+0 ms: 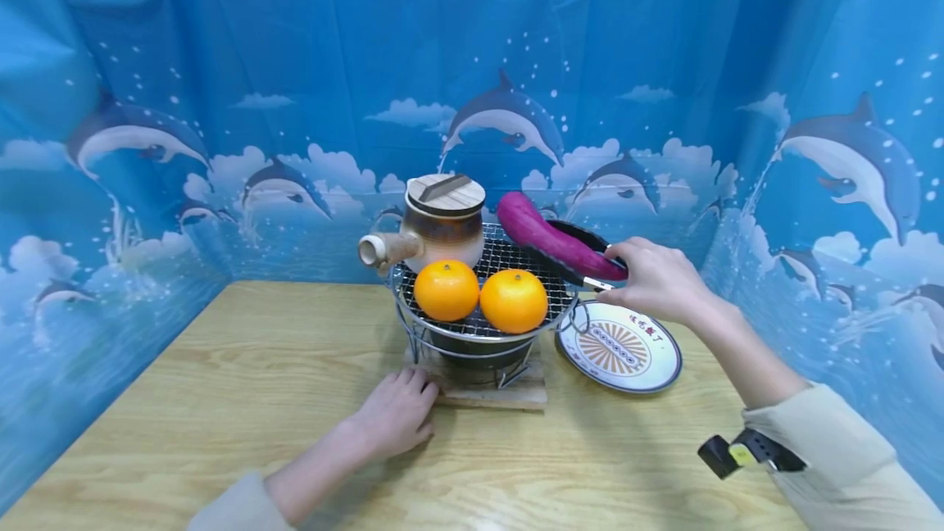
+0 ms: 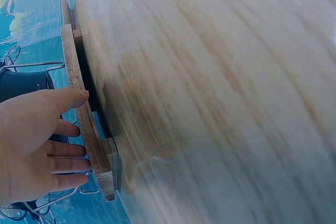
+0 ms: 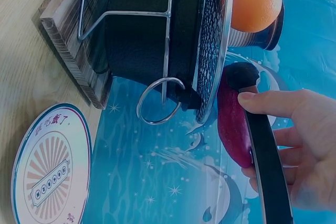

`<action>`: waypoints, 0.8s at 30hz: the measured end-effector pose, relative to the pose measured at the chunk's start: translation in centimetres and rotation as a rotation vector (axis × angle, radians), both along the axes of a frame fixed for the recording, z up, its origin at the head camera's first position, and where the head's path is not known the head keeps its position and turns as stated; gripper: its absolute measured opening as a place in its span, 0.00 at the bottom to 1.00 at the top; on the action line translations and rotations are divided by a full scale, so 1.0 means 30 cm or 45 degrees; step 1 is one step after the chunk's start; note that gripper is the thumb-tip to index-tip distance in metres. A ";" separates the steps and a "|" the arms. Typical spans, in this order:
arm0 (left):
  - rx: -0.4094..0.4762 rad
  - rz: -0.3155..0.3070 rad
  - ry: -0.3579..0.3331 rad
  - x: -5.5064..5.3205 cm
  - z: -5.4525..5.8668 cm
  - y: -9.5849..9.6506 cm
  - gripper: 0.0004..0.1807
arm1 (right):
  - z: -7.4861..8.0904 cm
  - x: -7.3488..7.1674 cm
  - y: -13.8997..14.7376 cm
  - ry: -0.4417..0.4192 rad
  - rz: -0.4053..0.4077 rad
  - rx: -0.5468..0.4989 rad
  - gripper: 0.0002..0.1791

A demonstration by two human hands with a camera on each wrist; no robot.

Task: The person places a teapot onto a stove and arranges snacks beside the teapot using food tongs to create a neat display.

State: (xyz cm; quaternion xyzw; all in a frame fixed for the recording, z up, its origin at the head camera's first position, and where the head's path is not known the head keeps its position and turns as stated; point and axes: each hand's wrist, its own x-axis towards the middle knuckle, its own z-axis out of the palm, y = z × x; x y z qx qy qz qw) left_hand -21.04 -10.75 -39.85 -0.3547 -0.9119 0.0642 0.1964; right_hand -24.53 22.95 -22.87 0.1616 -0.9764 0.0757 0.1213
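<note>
My right hand (image 1: 656, 281) grips a pair of black tongs (image 3: 265, 166), with the thumb along one arm. Between the tongs is a long purple sweet potato (image 1: 556, 240), tilted at the right rim of the wire grill (image 1: 505, 256). Two oranges (image 1: 446, 290) sit side by side on the front of the grill mesh. Behind them stands a clay teapot (image 1: 442, 228) with a wooden lid and a side handle. My left hand (image 1: 398, 412) touches the left front of the wooden base board (image 1: 490, 393) under the stove, its fingers fairly straight in the left wrist view.
Right of the stove, a round white plate (image 1: 660, 355) with a striped pattern lies on the wooden table (image 1: 295, 359). A black stove bowl (image 3: 139, 30) in a wire stand carries the grill. Blue dolphin-print curtain (image 1: 332, 39) encloses the table's back and sides.
</note>
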 end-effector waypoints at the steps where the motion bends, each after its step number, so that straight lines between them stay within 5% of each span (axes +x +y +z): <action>1: 0.000 -0.001 0.000 0.000 0.000 0.000 0.19 | 0.000 -0.002 -0.004 0.000 0.000 -0.001 0.35; 24: -0.004 -0.004 -0.006 -0.001 0.000 0.000 0.20 | 0.013 -0.027 -0.095 -0.037 0.000 0.036 0.33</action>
